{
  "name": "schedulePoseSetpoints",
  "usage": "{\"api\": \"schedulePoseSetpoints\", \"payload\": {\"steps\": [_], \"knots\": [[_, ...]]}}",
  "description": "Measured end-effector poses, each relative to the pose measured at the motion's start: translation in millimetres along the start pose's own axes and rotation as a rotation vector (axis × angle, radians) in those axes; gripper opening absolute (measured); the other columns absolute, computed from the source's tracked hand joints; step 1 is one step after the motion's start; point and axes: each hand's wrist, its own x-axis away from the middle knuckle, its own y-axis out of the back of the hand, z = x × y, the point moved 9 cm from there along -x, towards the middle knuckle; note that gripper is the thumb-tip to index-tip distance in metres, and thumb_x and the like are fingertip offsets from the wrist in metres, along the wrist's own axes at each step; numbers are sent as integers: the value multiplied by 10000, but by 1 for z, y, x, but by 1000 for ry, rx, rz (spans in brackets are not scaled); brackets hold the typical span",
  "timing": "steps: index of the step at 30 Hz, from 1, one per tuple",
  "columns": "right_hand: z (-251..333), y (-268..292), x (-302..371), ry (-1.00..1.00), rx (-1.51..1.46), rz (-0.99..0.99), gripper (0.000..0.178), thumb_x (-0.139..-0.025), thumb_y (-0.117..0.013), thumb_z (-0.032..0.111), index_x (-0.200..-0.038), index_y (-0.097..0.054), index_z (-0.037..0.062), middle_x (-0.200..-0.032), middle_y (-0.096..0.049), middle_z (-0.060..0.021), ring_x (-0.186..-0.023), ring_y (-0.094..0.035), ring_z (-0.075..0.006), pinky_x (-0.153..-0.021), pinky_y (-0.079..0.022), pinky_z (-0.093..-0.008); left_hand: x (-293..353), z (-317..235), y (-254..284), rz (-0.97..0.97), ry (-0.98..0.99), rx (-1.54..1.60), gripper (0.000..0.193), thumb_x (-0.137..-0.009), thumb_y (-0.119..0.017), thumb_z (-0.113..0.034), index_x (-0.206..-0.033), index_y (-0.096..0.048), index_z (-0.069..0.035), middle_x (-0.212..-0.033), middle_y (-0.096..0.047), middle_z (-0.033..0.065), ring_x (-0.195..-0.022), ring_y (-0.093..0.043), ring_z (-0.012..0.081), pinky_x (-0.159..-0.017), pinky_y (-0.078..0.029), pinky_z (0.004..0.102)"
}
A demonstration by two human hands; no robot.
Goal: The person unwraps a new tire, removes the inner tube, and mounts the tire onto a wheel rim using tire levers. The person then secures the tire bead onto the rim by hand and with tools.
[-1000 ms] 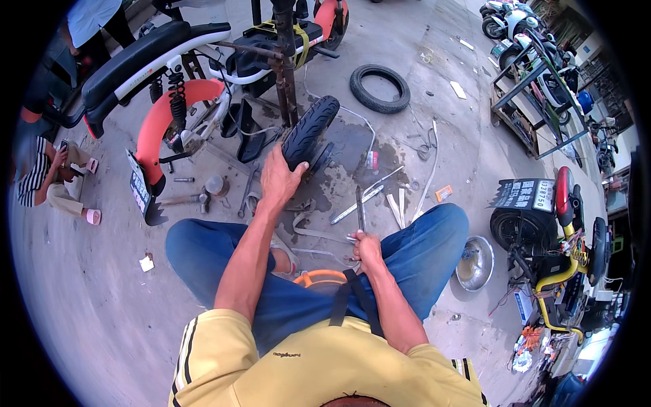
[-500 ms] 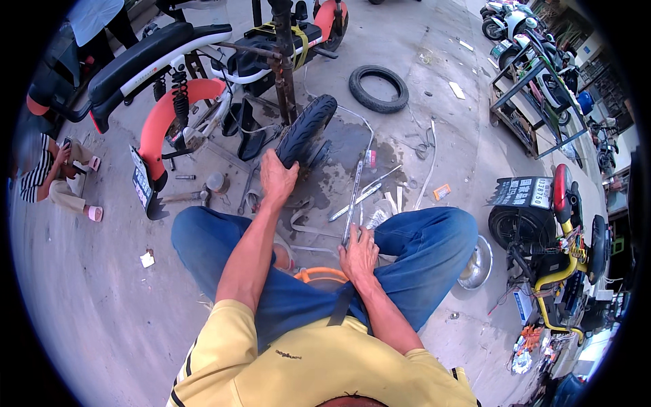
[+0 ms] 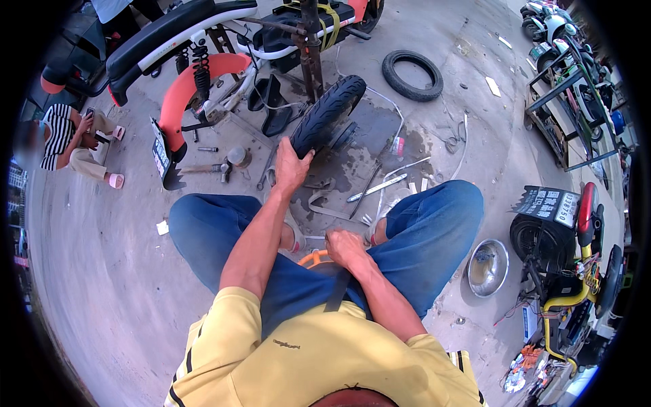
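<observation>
Two hands are seen, the left hand (image 3: 291, 169) laid on the one mounted scooter wheel (image 3: 329, 115) and the right hand (image 3: 344, 247) closed between the knees. One loose tyre (image 3: 411, 75) is counted on the concrete, plus one hammer (image 3: 203, 169), one metal bowl (image 3: 487, 268) and one seated person (image 3: 71, 139) off left.

The tyre (image 3: 329, 115) under the left hand (image 3: 291, 169) is matt black rubber with a ribbed tread. The ground (image 3: 102, 285) is rough grey concrete, darkly wet near the wheel. The bowl (image 3: 487, 268) is shiny bare metal (dented, it seems). The fender (image 3: 186, 88) is glossy orange plastic. The jeans (image 3: 434, 224) are soft blue denim.
</observation>
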Motion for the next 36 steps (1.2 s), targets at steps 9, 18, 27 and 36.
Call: {"api": "schedulePoseSetpoints", "payload": {"steps": [9,18,27,36], "knots": [[101,232,-15,376,155,-434,297,-921,-732,183,-1172,-696,29,-1164,-675,-138,-1079,-648,-344,-950,-478,-465,31,55,-11,44,199,152,846,-884,-767,-301,-1552,-337,-9,-1513,-468,290,-1413,-475,432,-1173,-392,461],[47,277,-179,233,264,-522,738,-956,-724,409,-1519,-474,1,-1593,-375,-261,-1483,-336,-470,-1203,-336,-524,20,47,3,25,-26,239,741,-878,-777,-414,-1433,-508,-3,-1415,-560,246,-1321,-529,428,-1141,-418,463],[36,264,-196,230,121,-375,953,-915,-717,573,-1613,-352,37,-1686,-235,-254,-1583,-159,-456,-1274,-195,-526,-23,112,-19,-138,423,634,421,-1092,-536,-334,-1106,-707,50,-1044,-747,140,-1015,-686,248,-951,-494,348],[13,276,-215,178,-74,-353,874,-956,-639,550,-1610,-366,38,-1690,-243,-263,-1595,-173,-432,-1286,-153,-501,-48,138,-66,477,487,745,267,-1011,-688,-247,-1092,-770,-5,-985,-731,40,-903,-629,132,-849,-491,296]]}}
